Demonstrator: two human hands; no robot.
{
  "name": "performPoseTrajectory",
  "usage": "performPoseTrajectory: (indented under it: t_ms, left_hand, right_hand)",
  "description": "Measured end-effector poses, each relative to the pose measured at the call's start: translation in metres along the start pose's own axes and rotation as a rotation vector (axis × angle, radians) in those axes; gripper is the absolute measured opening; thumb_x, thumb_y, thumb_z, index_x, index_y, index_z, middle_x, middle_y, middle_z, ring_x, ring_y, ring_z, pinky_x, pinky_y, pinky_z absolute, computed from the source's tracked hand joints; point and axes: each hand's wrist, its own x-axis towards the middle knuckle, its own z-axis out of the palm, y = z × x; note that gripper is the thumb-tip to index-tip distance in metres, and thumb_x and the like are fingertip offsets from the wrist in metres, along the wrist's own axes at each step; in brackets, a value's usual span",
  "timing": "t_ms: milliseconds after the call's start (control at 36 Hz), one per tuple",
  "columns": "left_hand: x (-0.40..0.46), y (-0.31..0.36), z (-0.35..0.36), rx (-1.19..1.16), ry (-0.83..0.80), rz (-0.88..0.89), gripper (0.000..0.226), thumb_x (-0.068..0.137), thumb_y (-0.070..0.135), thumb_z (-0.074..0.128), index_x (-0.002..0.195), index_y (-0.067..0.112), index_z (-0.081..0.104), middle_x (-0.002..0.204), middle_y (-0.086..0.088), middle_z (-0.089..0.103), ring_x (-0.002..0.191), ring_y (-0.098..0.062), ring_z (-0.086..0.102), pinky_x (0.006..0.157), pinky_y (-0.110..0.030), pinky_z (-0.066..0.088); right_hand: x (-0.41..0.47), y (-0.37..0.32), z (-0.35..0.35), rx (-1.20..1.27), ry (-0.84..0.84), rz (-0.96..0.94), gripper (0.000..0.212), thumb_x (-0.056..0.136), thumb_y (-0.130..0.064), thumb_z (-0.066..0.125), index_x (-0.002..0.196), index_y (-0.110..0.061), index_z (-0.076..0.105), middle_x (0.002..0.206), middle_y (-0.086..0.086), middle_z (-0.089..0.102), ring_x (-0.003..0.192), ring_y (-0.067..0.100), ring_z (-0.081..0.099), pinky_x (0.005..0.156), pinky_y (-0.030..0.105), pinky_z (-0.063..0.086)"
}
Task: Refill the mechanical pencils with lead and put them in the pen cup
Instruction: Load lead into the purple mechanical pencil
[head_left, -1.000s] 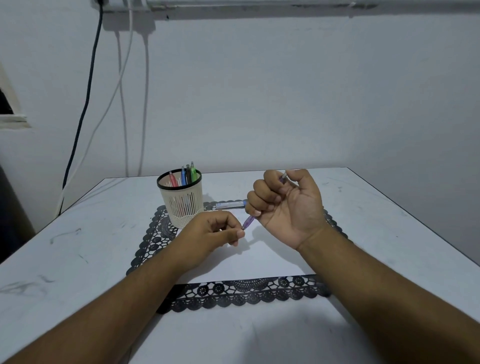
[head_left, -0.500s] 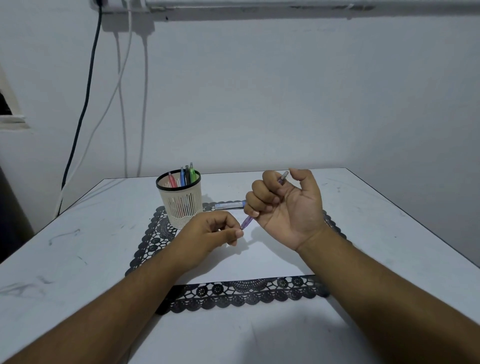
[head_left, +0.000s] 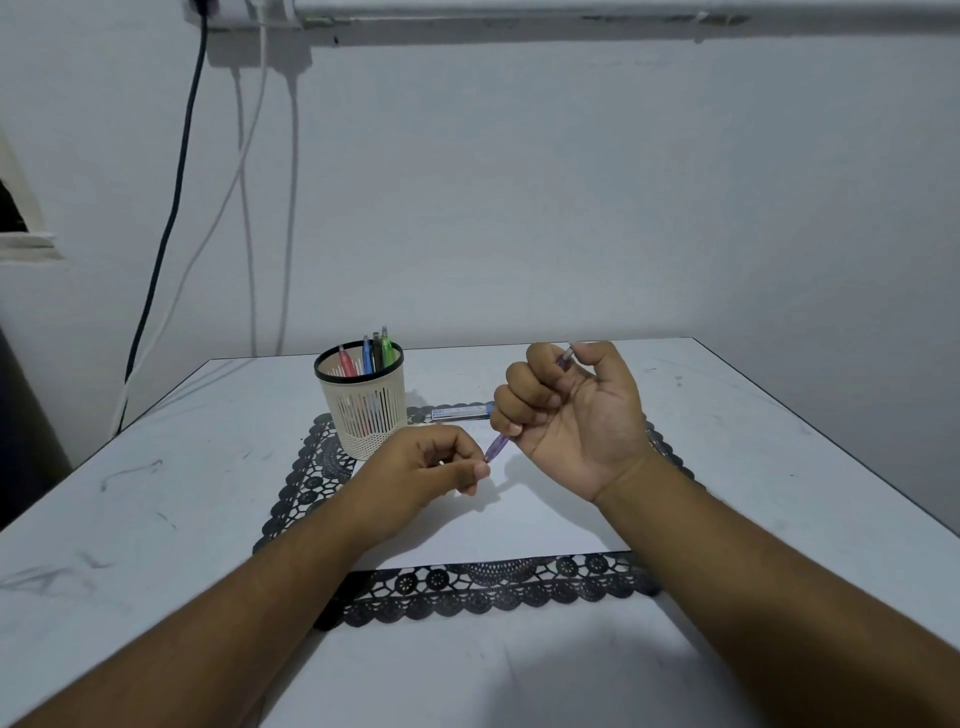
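Above one mat (head_left: 467, 590), right fingers (head_left: 524, 400) grip one purple pencil (head_left: 497, 447) (left fingers (head_left: 470, 470) pinched); cup (head_left: 363, 402) holds four.

Colours, counter (head_left: 753, 467) scene
Cream slotted pen cup (head_left: 363, 410), black rim; black lace mat (head_left: 498, 587); purple pencil (head_left: 497, 447); white scuffed counter.

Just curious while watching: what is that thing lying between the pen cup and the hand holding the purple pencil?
In the head view, a small lead case lies flat on the black lace mat, between the pen cup and the right hand.

Slanted purple pencil (head_left: 497, 447); cream pen cup (head_left: 363, 397) upright with pencils.
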Motion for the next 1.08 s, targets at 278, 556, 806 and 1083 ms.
performPoseTrajectory:
  t_ms: [278, 556, 806, 1083]
  left_hand:
    - [-0.0001, 0.0012, 0.0003, -0.007, 0.005, -0.012, 0.012, 0.090, 0.019, 0.074, 0.089, 0.006, 0.074, 0.078, -0.006, 0.073, 0.073, -0.016, 0.062, 0.069, -0.023, 0.046]
    - [-0.0003, 0.0019, 0.0005, 0.010, 0.011, -0.012, 0.006, 0.091, 0.013, 0.073, 0.090, 0.007, 0.075, 0.077, -0.004, 0.074, 0.073, -0.013, 0.062, 0.071, -0.023, 0.049]
    - [-0.0009, 0.0043, 0.0006, 0.025, 0.028, -0.011, 0.009, 0.094, 0.009, 0.071, 0.089, 0.002, 0.074, 0.076, -0.003, 0.073, 0.071, -0.013, 0.061, 0.069, -0.021, 0.047]
    - [-0.0006, 0.0026, 0.0008, 0.031, 0.036, 0.001, 0.009, 0.094, 0.009, 0.072, 0.087, 0.003, 0.073, 0.075, -0.003, 0.073, 0.071, -0.012, 0.060, 0.070, -0.021, 0.047]
  right_hand:
    - [-0.0001, -0.0013, -0.0015, 0.014, 0.010, -0.010, 0.032, 0.087, -0.039, 0.036, 0.066, -0.018, 0.023, 0.063, 0.001, 0.018, 0.059, 0.018, 0.015, 0.061, 0.035, 0.016]
    - [-0.0002, -0.0036, -0.0029, -0.003, 0.040, -0.020, 0.031, 0.087, -0.037, 0.036, 0.066, -0.019, 0.022, 0.062, 0.000, 0.018, 0.058, 0.018, 0.015, 0.061, 0.035, 0.016]
    - [-0.0004, -0.0014, -0.0004, -0.007, 0.026, -0.023, 0.032, 0.088, -0.039, 0.035, 0.066, -0.019, 0.024, 0.063, 0.000, 0.018, 0.059, 0.018, 0.016, 0.063, 0.036, 0.016]
    - [-0.0009, -0.0027, 0.0002, -0.008, 0.045, -0.018, 0.031, 0.088, -0.038, 0.034, 0.065, -0.019, 0.024, 0.063, 0.000, 0.018, 0.059, 0.019, 0.015, 0.063, 0.035, 0.017]
